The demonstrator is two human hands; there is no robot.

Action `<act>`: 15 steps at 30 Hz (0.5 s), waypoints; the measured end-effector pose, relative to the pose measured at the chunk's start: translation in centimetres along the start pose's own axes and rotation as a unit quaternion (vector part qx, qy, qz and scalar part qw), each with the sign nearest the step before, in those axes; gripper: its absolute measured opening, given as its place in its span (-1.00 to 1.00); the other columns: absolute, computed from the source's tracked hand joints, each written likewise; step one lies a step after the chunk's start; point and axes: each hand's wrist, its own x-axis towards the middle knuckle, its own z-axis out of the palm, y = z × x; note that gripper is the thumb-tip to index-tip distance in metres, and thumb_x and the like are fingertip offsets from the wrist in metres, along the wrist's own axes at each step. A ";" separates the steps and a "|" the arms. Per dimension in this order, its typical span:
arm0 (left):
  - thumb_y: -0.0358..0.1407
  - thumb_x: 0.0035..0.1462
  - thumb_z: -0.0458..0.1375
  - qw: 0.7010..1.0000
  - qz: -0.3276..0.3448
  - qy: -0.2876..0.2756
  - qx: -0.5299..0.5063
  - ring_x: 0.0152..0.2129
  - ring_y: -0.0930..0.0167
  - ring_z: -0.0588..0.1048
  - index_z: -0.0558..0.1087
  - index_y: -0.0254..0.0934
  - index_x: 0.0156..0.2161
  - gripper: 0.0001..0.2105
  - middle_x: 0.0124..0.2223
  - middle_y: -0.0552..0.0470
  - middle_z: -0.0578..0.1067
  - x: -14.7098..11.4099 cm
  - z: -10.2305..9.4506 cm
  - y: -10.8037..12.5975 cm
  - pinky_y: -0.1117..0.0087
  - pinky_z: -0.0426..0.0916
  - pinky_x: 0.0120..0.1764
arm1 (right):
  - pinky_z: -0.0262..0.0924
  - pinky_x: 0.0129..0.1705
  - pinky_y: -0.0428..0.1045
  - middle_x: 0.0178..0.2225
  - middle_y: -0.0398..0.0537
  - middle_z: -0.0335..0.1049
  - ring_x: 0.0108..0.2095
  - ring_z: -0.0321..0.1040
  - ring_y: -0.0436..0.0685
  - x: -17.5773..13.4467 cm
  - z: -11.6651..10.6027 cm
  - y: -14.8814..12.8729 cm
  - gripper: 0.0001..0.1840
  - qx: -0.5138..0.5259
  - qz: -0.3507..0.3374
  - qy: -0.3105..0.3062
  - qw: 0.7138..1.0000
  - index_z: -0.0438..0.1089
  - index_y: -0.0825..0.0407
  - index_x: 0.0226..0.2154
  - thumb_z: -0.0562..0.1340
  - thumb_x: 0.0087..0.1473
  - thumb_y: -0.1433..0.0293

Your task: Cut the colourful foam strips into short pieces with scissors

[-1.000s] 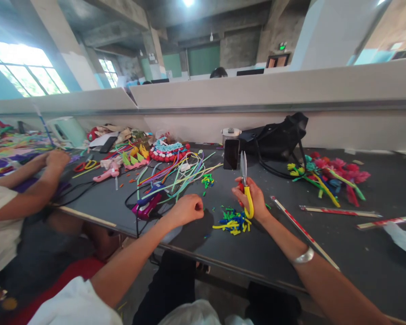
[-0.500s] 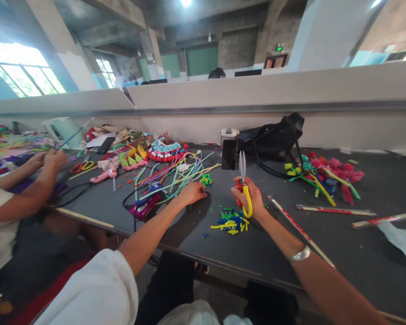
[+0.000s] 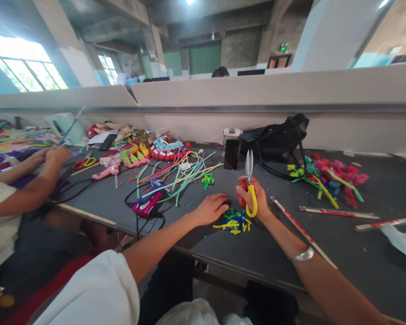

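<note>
My right hand [image 3: 257,198] holds a pair of scissors [image 3: 249,164] with red and yellow handles, blades pointing up and nearly together. Just left of it, my left hand [image 3: 211,208] hovers at the edge of a pile of cut blue, green and yellow pieces [image 3: 236,222]. Its fingers are stretched out with the thumb a little apart, and nothing shows between them; the fingertips partly cover the pile. A smaller heap of green and yellow pieces [image 3: 208,181] lies behind the left hand.
Long coloured strips [image 3: 186,176] and a magenta-and-blue tool [image 3: 148,205] with a cord lie left. A phone [image 3: 232,154] leans upright before a black bag [image 3: 277,140]. Fluffy flowers [image 3: 338,174] and wrapped sticks [image 3: 338,213] lie right. A co-worker's hands [image 3: 56,155] are far left.
My left hand has moved right and toward me, from the small green heap to the larger pile, its fingers now stretched out. The right hand still holds the scissors. The view has shifted slightly.
</note>
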 end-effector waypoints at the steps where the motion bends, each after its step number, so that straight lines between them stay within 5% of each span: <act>1: -0.16 0.24 -0.08 1.000 0.013 -0.020 -0.006 0.08 0.31 0.30 0.36 -0.29 0.04 -0.62 0.12 -0.15 0.35 -0.6 0.0 0.8 0.27 0.14 0.13 | 0.15 -0.69 -0.17 -0.55 -0.31 0.21 -0.71 0.14 -0.12 0.0 0.0 0.0 -0.60 -0.001 -0.002 0.000 1.000 0.23 -0.03 -0.15 0.24 -0.03 0.16; 8: -0.14 0.27 -0.14 0.991 -0.035 -0.042 -0.122 0.13 0.38 0.25 0.30 -0.18 0.13 -0.59 0.17 -0.03 0.32 -6.8 -2.4 2.6 0.30 0.11 0.17 | 0.16 -0.70 -0.17 -0.56 -0.31 0.22 -0.71 0.15 -0.12 -0.2 0.0 0.0 -0.58 -0.002 -0.001 -0.005 1.000 0.23 -0.03 -0.15 0.23 -0.04 0.13; 15: -0.12 0.28 -0.19 0.960 -0.142 0.140 -0.199 0.12 0.37 0.26 0.33 -0.23 0.10 -0.57 0.15 -0.04 0.34 -8.4 -2.7 2.1 0.28 0.09 0.18 | 0.19 -0.70 -0.15 -0.59 -0.31 0.22 -0.71 0.17 -0.10 -0.8 0.3 -0.2 -0.65 0.014 -0.016 0.038 0.999 0.23 -0.03 -0.18 0.23 -0.01 0.18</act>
